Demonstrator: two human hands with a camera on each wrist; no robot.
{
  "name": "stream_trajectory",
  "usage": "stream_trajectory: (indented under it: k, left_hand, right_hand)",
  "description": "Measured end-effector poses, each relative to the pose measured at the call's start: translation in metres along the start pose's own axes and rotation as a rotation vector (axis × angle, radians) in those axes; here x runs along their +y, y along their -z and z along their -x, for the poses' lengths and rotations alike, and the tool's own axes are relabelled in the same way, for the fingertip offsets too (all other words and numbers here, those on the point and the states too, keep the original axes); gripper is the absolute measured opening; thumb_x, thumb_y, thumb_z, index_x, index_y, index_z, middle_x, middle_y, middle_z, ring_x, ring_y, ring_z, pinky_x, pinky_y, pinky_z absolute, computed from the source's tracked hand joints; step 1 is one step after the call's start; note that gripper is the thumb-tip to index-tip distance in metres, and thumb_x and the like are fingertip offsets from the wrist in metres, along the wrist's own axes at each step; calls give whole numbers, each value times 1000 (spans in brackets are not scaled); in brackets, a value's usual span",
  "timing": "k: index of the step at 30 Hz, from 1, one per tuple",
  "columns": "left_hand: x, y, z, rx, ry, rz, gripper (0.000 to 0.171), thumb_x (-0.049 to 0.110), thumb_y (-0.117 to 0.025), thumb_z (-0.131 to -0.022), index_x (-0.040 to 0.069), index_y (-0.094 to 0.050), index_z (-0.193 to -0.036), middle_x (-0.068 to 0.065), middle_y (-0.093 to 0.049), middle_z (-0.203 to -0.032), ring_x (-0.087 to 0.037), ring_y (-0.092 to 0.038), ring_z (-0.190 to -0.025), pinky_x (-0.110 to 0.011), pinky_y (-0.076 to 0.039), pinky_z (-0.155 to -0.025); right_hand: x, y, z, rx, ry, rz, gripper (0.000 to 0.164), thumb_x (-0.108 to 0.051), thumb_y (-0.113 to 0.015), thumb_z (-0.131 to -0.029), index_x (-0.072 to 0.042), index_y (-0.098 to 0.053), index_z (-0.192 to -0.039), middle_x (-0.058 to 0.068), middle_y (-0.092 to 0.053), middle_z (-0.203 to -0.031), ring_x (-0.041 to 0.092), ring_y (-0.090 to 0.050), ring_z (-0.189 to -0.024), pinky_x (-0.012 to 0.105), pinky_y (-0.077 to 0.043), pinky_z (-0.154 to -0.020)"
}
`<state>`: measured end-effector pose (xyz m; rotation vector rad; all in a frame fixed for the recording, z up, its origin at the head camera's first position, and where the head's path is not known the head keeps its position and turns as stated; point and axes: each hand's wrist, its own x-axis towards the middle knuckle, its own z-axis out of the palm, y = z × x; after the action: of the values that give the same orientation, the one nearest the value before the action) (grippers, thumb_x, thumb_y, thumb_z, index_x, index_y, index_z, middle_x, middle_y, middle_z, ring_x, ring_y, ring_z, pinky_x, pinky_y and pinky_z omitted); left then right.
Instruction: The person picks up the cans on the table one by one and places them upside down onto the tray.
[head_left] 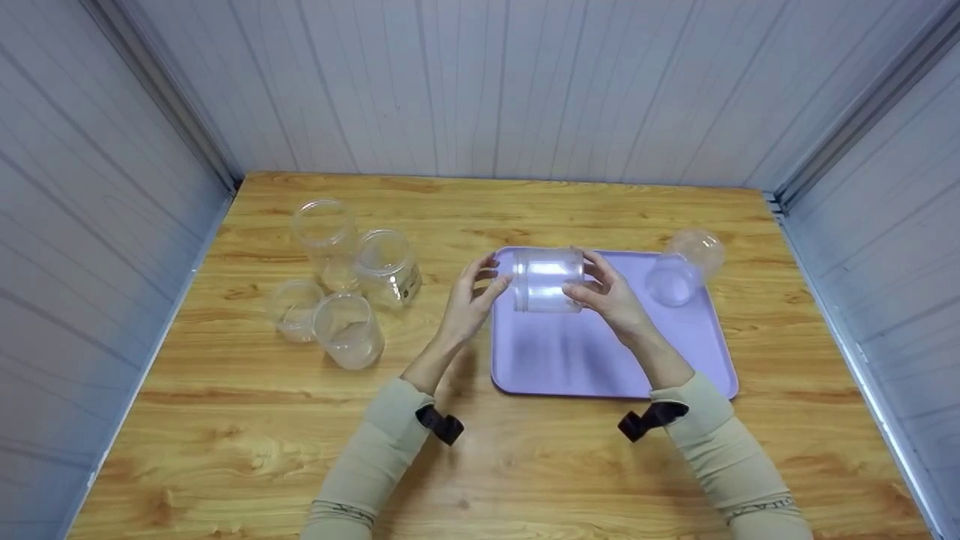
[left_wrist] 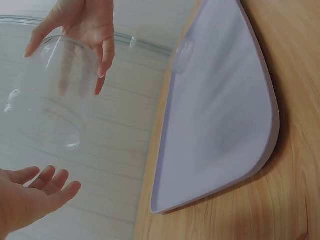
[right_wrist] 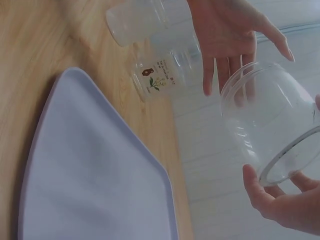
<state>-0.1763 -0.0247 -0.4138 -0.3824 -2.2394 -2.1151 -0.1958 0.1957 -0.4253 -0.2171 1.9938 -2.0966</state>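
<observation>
My right hand point(head_left: 619, 304) point(left_wrist: 87, 25) point(right_wrist: 287, 205) grips a clear plastic jar point(head_left: 550, 283) point(left_wrist: 55, 95) point(right_wrist: 265, 110) by one end. The jar lies sideways in the air above the purple tray point(head_left: 570, 367) point(left_wrist: 220, 110) point(right_wrist: 95, 165). Its ringed end points toward my left hand point(head_left: 469, 304) point(left_wrist: 30, 200) point(right_wrist: 225, 35). That hand is beside the ringed end with its fingers extended. In the left wrist view a gap shows between those fingers and the jar. Another clear container point(head_left: 673, 279) is at the tray's right side, partly see-through and hard to outline.
Several clear containers stand on the wooden table point(head_left: 510, 480) to the left: a tall one point(head_left: 326, 240), a jar with a printed label point(head_left: 390, 274) point(right_wrist: 155, 77), a small one point(head_left: 295, 311) and a frosted cup point(head_left: 349, 334). Pale panel walls point(head_left: 465, 90) enclose the table.
</observation>
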Motion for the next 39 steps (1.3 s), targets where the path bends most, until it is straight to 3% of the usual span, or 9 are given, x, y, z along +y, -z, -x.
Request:
stream_trajectory:
  k: [3, 11, 20, 31, 39]
  left_hand:
    - [-1, 4, -1, -2, -5, -6, 50, 10, -52, -88, -15, -33, -126, -29, -40, -119, -37, -41, -110, -39, -39, -91]
    - [-30, 16, -13, 37, 8, -75, 52, 20, -59, -85, -5, -39, -127, -20, -44, -120, -29, -43, -111, -37, -42, -87]
    - [-32, 32, -16, 31, -10, -296, 53, 22, -61, -83, 1, -42, -127, -14, -45, -119, -25, -44, -107, -38, -41, -84]
    - [-28, 52, -26, -36, 0, -552, 53, 19, -60, -84, -4, -40, -127, -19, -43, -123, -30, -42, -111, -38, -37, -91]
    - [-29, 68, -34, -77, 47, -703, 58, 21, -61, -84, -4, -36, -129, -19, -40, -127, -30, -38, -116, -39, -33, -97]
  right_hand:
    - [-3, 4, 0, 2, -1, 54, 68, -9, -65, -80, -12, -30, -138, 14, -38, -126, 25, -48, -102, 29, -46, -77]
    - [-11, 14, -7, 47, -17, 296, 75, -16, -70, -75, -9, -29, -138, 15, -34, -132, 30, -41, -109, 31, -44, -75]
    - [-15, 24, -14, 77, -59, 483, 79, -22, -72, -74, -11, -28, -139, 16, -33, -134, 32, -37, -112, 34, -43, -74]
    - [-43, 17, -11, 72, -48, 570, 75, -10, -70, -75, 1, -27, -136, 25, -29, -134, 41, -31, -115, 49, -31, -93]
    - [-8, 48, -36, 96, -7, 735, 85, -28, -76, -69, -6, -30, -137, 18, -31, -136, 38, -32, -119, 48, -29, -97]
